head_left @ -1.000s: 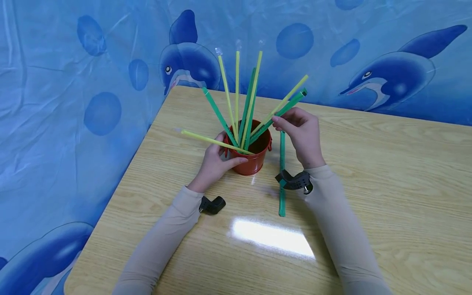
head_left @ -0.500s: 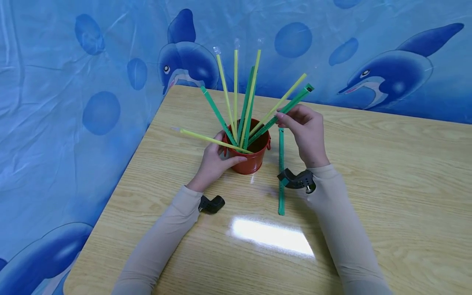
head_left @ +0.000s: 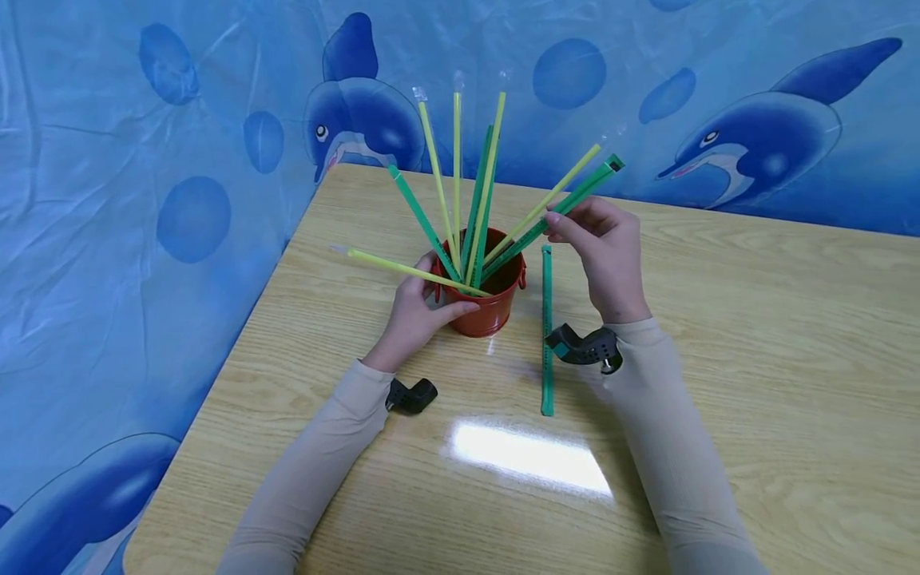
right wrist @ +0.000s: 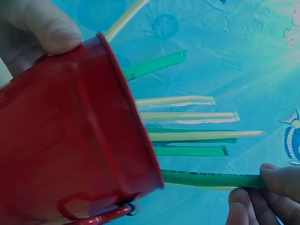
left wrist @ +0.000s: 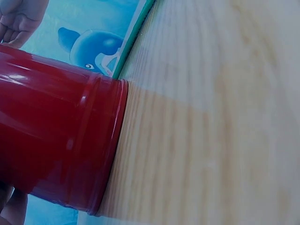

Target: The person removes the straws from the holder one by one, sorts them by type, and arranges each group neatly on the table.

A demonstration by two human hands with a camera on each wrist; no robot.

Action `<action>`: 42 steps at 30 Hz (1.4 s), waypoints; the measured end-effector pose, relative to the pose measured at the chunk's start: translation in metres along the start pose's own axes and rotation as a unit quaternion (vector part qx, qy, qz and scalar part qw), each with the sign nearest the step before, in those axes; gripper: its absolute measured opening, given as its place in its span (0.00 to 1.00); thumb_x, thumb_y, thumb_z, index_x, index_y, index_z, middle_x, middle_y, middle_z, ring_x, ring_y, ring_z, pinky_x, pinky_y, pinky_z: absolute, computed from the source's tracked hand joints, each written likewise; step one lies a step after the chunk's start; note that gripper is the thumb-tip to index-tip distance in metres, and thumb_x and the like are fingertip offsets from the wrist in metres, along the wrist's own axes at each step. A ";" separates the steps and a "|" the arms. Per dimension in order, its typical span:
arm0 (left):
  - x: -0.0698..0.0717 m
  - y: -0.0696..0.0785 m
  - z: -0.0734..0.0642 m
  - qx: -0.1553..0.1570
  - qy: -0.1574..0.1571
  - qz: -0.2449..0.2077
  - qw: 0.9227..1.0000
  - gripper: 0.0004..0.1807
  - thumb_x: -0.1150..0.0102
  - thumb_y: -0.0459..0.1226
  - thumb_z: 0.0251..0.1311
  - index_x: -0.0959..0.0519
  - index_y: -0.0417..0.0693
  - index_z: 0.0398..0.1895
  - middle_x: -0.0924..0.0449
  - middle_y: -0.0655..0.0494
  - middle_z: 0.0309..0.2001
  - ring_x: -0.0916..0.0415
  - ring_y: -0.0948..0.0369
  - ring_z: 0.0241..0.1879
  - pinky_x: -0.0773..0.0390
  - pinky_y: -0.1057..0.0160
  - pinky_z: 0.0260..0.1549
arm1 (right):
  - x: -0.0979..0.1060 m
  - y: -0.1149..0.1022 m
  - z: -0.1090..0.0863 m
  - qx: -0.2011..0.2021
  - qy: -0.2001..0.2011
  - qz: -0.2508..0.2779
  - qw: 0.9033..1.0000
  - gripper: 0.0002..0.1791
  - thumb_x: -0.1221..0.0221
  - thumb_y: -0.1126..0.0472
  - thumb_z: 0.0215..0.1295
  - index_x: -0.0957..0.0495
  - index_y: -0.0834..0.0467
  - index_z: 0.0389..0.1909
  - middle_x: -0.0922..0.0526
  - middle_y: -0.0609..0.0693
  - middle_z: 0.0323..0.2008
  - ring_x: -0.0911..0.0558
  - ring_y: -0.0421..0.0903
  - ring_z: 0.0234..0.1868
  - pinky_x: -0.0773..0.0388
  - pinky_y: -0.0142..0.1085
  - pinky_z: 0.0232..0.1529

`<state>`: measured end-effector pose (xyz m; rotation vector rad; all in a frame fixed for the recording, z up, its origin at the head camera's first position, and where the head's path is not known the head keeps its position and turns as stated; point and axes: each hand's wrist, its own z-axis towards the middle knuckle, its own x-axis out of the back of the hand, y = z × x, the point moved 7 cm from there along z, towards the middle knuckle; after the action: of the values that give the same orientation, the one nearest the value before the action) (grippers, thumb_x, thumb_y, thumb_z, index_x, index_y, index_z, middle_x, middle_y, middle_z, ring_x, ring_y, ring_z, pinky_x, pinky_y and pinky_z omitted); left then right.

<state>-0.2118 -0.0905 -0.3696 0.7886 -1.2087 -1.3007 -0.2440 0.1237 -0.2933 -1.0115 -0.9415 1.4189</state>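
My left hand (head_left: pixel 415 315) grips the glossy red metal bucket (head_left: pixel 483 321) | my right hand (head_left: pixel 612 259) pinches a slim green-wrapped straw (head_left: pixel 588 188) leaning inside

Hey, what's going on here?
A person at a table has their left hand round a red bucket. Their right hand pinches a green straw that slants down into it. Other straws, yellow ones and green ones, poke out too. One loose green straw lies beside the bucket.

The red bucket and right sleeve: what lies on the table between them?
A green strip, partly covered by the black wrist camera; the head view shows it.
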 end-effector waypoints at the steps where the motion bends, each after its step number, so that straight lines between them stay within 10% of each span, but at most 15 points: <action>1: 0.000 0.000 0.000 0.001 0.000 0.001 1.000 0.40 0.30 0.30 0.50 0.38 0.40 0.66 0.32 0.47 0.61 0.33 0.58 0.59 0.30 0.59 0.58 | 0.001 -0.001 0.000 0.002 0.000 0.006 1.000 0.04 0.38 0.67 0.61 0.18 0.66 0.31 0.16 0.53 0.31 0.19 0.45 0.29 0.20 0.34 0.39; 17: 0.006 0.003 0.008 -0.034 -0.010 0.033 0.999 0.42 0.27 0.31 0.46 0.37 0.40 0.66 0.29 0.47 0.59 0.31 0.58 0.59 0.30 0.62 0.57 | 0.013 -0.017 0.000 0.016 0.019 0.020 1.000 0.03 0.39 0.70 0.60 0.17 0.64 0.31 0.16 0.51 0.30 0.19 0.46 0.29 0.21 0.35 0.40; 27: 0.005 0.000 0.009 -0.002 -0.011 0.038 0.999 0.42 0.29 0.27 0.46 0.38 0.37 0.66 0.31 0.43 0.61 0.32 0.53 0.60 0.31 0.58 0.58 | 0.019 -0.036 -0.008 0.051 0.033 0.009 0.998 0.05 0.38 0.69 0.60 0.18 0.69 0.33 0.15 0.56 0.35 0.19 0.47 0.30 0.21 0.37 0.39; 42: 0.005 0.002 0.005 -0.025 -0.009 0.027 0.999 0.42 0.27 0.31 0.46 0.37 0.41 0.66 0.29 0.48 0.60 0.31 0.59 0.58 0.29 0.61 0.56 | 0.037 -0.051 -0.014 0.062 0.066 0.112 0.990 0.07 0.39 0.76 0.56 0.22 0.78 0.34 0.16 0.60 0.32 0.20 0.49 0.28 0.22 0.36 0.39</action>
<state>-0.2170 -0.0938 -0.3658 0.7043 -1.2000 -1.2911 -0.2160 0.1645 -0.2527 -1.1287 -0.6496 1.5546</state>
